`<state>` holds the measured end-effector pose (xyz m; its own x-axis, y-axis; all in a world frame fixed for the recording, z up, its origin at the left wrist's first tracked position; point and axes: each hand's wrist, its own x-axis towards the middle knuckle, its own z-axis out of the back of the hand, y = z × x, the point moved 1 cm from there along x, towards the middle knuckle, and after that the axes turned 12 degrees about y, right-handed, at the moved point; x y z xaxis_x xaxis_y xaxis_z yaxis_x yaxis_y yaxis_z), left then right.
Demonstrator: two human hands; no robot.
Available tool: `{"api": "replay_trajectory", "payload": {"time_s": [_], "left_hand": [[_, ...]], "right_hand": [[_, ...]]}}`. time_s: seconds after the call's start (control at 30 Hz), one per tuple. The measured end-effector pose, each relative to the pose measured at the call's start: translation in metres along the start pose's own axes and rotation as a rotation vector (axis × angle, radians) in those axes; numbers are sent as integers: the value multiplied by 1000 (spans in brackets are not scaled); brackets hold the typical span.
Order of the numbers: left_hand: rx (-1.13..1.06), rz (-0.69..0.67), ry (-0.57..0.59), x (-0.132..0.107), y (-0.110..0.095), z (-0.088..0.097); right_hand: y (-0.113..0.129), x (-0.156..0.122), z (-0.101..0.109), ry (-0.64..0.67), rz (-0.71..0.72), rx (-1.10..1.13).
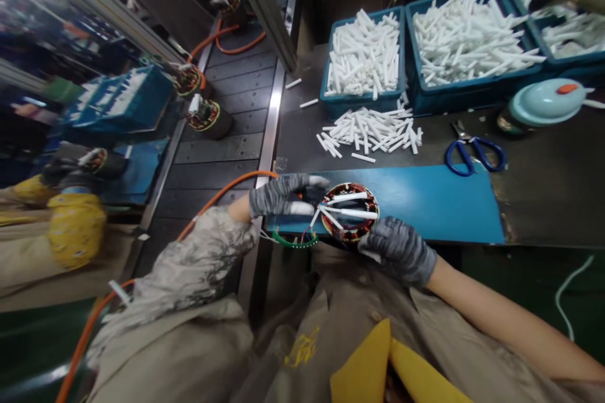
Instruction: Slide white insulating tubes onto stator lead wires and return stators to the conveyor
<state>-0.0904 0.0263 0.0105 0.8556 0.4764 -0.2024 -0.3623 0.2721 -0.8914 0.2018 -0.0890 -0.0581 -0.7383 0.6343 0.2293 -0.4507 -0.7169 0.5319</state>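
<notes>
On the dark worktop (543, 201) lies a smooth blue mat (439, 201). Gloved in marled knit, the left hand (278, 194) has its grip spread; the right hand (401, 249) pinches the ring-shaped, copper-wound stator (350, 232) at the mat's near edge. White tubes (358, 214) cross it.

1. Two gloved hands: the left hand (286, 195) at nine o'clock, the right hand (399, 249) at four, by one wound stator (352, 235) at the dial's centre.
2. At least three white tubes (359, 214) on that stator.
3. Three blue bins (363, 101), from twelve to two o'clock; their contents, like the loose pile (371, 129) at twelve, are beyond counting.
4. Three stray tubes (309, 103): two at eleven, one just past twelve.
5. One pair of scissors (460, 160) and one lidded cup (543, 104), at two.
6. One blue mat (425, 201), towards three.
7. At least two other stators (212, 121) at ten.
</notes>
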Motion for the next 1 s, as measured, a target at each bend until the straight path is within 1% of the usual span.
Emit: {"api": "replay_trajectory", "payload": {"time_s": [0.03,0.1,0.17,0.2,0.27,0.37,0.43,0.5,0.53,0.57,0.6,0.67,0.73,0.83,0.9,1.0], "left_hand": [[-35,38,-31,-9,4,-2],[0,102,-166,-22,7,-10],[112,167,-315,-27,6,-22],[167,192,-359,-26,4,-28],[255,202,-394,-22,2,-41],[363,152,-409,-13,3,-57],[419,130,-439,-9,6,-62],[444,111,-448,-7,8,-64],[445,99,-448,-7,8,-65],[441,89,-451,-7,9,-65],[435,81,-455,-7,8,-66],[417,75,-474,-6,8,-67],[407,63,-503,-5,7,-68],[430,41,-527,-4,5,-69],[449,44,-526,-3,6,-70],[455,67,-538,-2,7,-71]], "right_hand": [[-3,6,-6,-15,-17,-103],[-19,22,-9,0,-113,-214],[-42,40,2,38,-283,-247],[-55,49,10,41,-359,-248],[-76,67,29,0,-520,-275],[-95,89,45,111,-691,-303],[-98,97,48,185,-741,-302],[-95,97,53,203,-752,-286],[-92,93,57,194,-747,-261],[-89,88,62,155,-734,-211],[-84,82,69,93,-707,-131],[-73,70,87,-83,-592,74],[-59,62,104,-184,-463,185],[-42,59,119,-188,-371,139],[-35,62,122,-173,-336,90],[-32,68,124,-157,-266,4]]}}
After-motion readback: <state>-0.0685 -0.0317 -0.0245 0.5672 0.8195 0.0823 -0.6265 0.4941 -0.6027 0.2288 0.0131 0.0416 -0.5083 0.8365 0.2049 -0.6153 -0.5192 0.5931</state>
